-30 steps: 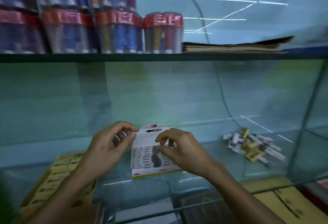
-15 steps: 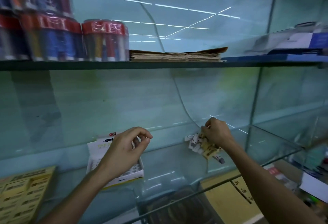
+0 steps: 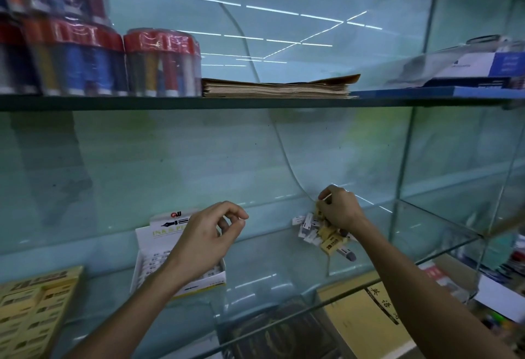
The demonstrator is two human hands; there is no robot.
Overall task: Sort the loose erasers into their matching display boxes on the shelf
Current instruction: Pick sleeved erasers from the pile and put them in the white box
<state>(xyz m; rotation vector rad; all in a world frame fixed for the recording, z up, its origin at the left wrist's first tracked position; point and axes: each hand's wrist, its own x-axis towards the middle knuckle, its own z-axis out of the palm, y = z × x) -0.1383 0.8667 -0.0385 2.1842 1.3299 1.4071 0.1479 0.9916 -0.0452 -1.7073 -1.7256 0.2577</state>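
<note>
Loose erasers [image 3: 324, 230] lie heaped on the glass shelf [image 3: 270, 267]; right hand [image 3: 339, 208] curls into the heap, grip unclear. Left hand [image 3: 208, 235], fingers loosely curled and holding nothing, hangs over the white display box [image 3: 159, 248] lettered "INK &". A yellow eraser reads "2B". Yellow display box [image 3: 31, 307] sits far left.

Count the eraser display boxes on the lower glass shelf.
2. The white display box stands under the left hand; the yellow display box lies at the far left, cut off by the frame edge, so more may be hidden there.

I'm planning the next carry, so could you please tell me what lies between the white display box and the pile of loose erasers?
Only bare glass shelf lies between the white display box and the eraser pile, in the head view.
</note>
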